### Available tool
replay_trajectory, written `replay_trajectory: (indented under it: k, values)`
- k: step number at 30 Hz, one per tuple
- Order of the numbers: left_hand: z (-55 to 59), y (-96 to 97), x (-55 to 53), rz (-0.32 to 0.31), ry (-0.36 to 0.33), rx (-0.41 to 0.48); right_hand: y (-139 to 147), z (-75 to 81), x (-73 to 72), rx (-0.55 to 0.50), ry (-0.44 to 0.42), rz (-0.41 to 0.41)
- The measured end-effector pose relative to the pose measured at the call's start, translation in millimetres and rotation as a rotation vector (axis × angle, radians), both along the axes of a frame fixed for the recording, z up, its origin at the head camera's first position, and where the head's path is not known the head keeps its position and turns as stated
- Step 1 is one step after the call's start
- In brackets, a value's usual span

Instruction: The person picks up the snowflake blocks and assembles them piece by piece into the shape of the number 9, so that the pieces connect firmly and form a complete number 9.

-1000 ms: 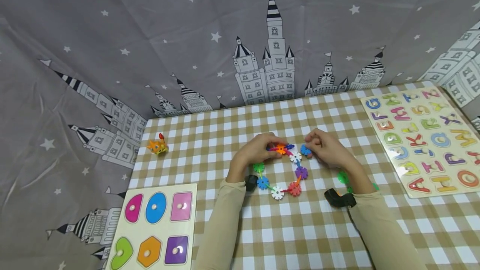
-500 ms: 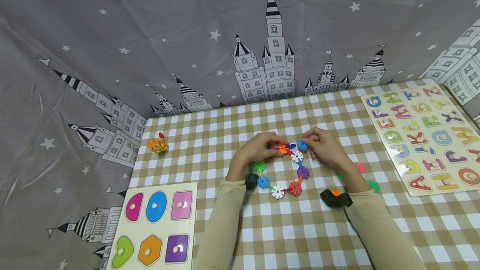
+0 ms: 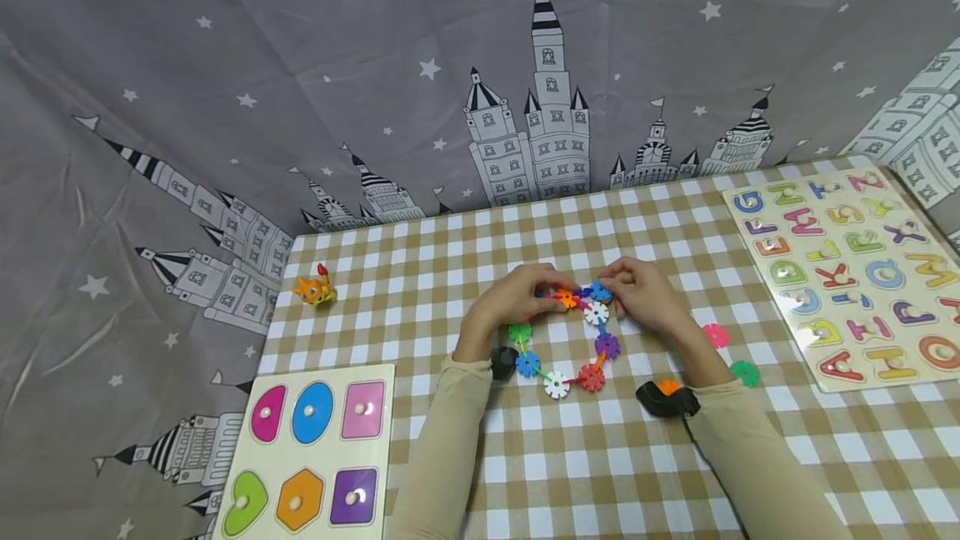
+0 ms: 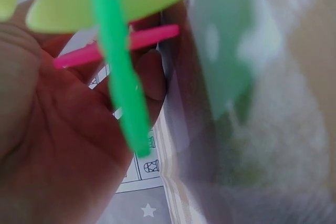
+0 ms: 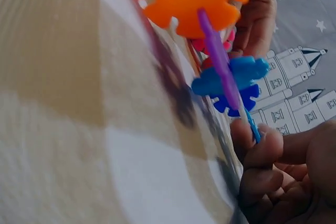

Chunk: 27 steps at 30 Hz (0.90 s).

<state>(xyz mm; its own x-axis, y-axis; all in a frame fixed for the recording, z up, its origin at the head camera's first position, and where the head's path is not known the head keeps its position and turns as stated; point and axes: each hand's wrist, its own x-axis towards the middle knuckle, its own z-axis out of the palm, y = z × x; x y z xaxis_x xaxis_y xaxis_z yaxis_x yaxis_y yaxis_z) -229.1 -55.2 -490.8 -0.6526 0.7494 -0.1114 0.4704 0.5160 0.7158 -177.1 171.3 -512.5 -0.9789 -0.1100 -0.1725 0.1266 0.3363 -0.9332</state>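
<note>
A ring of slotted plastic snowflake discs lies on the checked cloth, joined edge to edge. My left hand [image 3: 517, 294] grips its far side, by the orange disc [image 3: 567, 298]. In the left wrist view a green disc [image 4: 123, 72] stands edge-on before the palm. Between thumb and fingertips, my right hand [image 3: 647, 294] pinches a blue disc [image 3: 599, 290], which meets or nearly meets the dark blue disc [image 5: 236, 106]; I cannot tell whether their slots are joined. Below are a white disc [image 3: 597, 313], a purple disc [image 3: 607, 346] and a red disc [image 3: 591, 377].
Loose discs lie near my right forearm: pink [image 3: 716, 336], green [image 3: 746, 373], and orange [image 3: 667, 387] partly behind the wrist camera. A letter board [image 3: 813, 319] is at right, a shape board [image 3: 386, 440] at left front, a small orange toy figure [image 3: 316, 290] at far left.
My right hand has moved slightly left, bringing the blue disc up to the ring's dark blue disc. The shifting forearm uncovered the loose pink disc. My left hand stays nearly still.
</note>
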Motion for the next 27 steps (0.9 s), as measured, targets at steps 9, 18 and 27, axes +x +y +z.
replay_trajectory:
  k: [9, 18, 27]
  values:
    - [0.1, -3.1, -0.3, 0.042, -0.006, -0.022, -2.1, -0.6, -0.9, 0.001, 0.032, 0.037]
    - [-1.7, -2.8, -2.0, 0.101, -0.058, -0.017, 10.1, -0.2, 0.7, -0.085, 0.001, 0.178]
    - [-5.4, -2.3, -3.0, 0.110, -0.034, 0.018, 4.2, -8.0, -0.2, -0.231, -0.003, 0.114]
